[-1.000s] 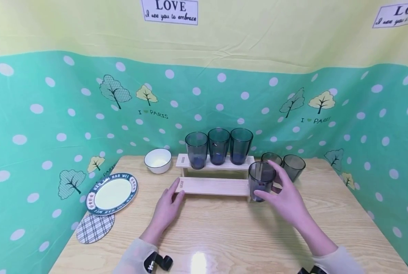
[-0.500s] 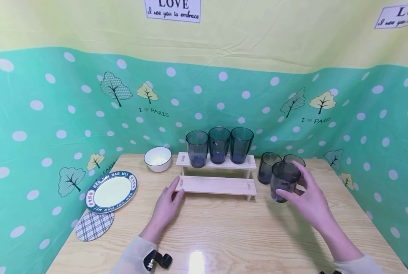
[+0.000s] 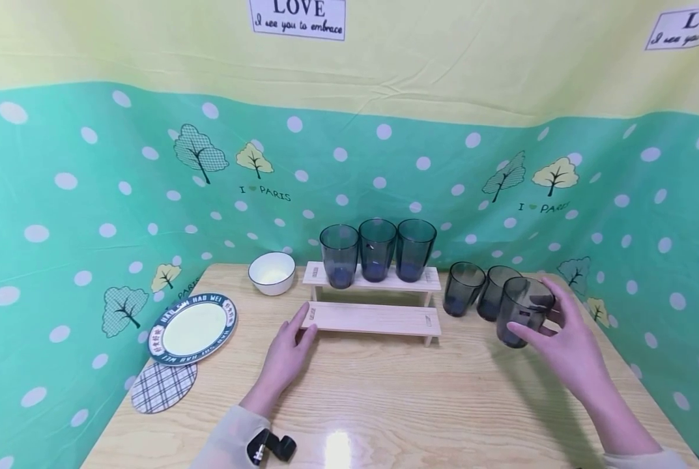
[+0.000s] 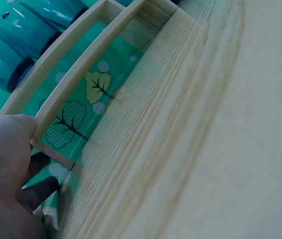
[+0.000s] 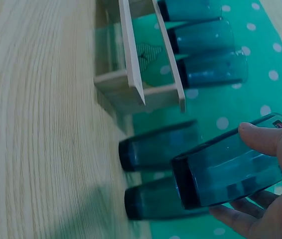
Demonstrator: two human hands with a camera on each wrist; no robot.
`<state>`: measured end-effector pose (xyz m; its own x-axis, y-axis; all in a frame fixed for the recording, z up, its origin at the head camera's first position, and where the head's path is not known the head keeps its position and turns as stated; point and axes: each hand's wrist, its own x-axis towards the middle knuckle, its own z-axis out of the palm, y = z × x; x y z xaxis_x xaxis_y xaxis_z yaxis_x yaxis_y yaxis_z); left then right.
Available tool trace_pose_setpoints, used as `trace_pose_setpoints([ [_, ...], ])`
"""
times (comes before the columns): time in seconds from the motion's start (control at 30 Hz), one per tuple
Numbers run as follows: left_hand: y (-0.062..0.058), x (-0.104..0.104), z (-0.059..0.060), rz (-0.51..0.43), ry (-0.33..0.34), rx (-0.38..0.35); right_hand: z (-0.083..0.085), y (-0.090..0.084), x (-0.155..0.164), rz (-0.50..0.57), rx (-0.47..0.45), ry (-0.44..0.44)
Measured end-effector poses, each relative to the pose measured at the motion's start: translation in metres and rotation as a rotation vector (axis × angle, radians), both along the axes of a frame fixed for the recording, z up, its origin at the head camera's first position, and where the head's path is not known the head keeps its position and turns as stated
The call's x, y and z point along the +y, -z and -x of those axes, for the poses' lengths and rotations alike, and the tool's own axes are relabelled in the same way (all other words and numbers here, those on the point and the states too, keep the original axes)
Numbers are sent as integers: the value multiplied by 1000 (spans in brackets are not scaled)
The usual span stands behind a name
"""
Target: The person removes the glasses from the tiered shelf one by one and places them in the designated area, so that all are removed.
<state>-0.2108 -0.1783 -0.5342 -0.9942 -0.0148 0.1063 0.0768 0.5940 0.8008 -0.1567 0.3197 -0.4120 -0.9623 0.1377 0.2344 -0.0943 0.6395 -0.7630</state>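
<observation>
My right hand (image 3: 574,348) grips a dark tinted drinking glass (image 3: 522,306), thumb on its near side and fingers round the other. The glass is upright, held close above the table at the right, overlapping one of two similar glasses (image 3: 462,290) behind it. In the right wrist view, the base of the held glass (image 5: 230,172) is off the wood. My left hand (image 3: 287,355) rests at the left end of a two-step wooden rack (image 3: 372,318), thumb and forefinger touching its lower step. In the left wrist view, the other fingers (image 4: 41,191) extend loosely below that end.
Three tinted glasses (image 3: 377,251) stand in a row on the rack's upper step. A white bowl (image 3: 271,273) is left of the rack. Farther left, a blue-rimmed plate (image 3: 226,345) overlaps a checked round mat (image 3: 163,389). A polka-dot cloth (image 3: 384,169) hangs behind the table.
My right hand has carried the glass rightward, from the lower step's right end to in front of the two glasses at the right. The left hand has stayed at the rack.
</observation>
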Motion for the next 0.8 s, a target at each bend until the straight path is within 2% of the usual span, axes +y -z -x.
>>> trace_pose_setpoints([
  [0.2, 0, -1, -1, -1, -8, -6, 3, 0, 14, -14, -20, 45],
  [0.33, 1, -1, 0, -4, -6, -3, 6, 2, 21, 14, -43, 61],
  [0.53, 1, 0, 0, -5, 4, 4, 10, 8, 29, 43, -48, 100],
  [0.8, 2, 0, 1, -7, 5, 3, 23, 17, 46, 26, -87, 170],
])
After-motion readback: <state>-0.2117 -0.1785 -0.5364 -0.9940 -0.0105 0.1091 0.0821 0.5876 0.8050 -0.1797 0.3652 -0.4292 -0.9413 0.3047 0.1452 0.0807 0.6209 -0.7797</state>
